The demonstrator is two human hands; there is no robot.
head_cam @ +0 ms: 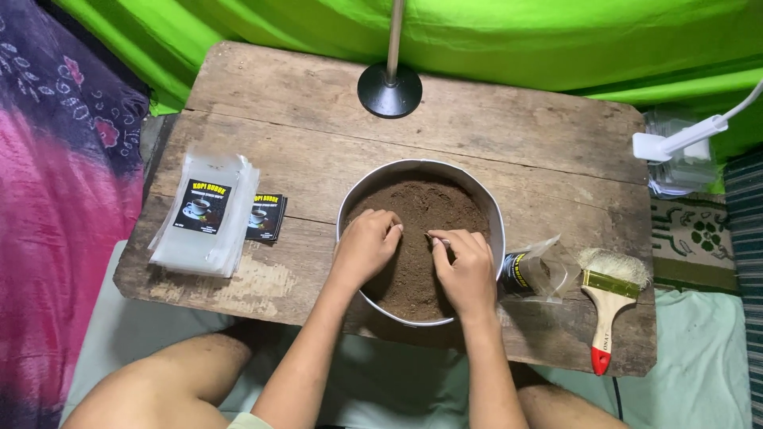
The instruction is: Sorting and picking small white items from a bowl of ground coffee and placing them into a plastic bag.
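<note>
Hands [366, 246] [465, 270] over brown powder [421, 206], inside round tin rim [497, 230]

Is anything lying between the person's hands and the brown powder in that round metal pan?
Nothing visible does. The left hand and right hand both rest directly on the brown powder inside the round metal pan.

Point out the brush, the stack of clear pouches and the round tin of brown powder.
brush [608, 306], head view, on its wooden handle.
stack of clear pouches [208, 218], head view, on the top pouch.
round tin [421, 165], head view, on its far rim.
</note>
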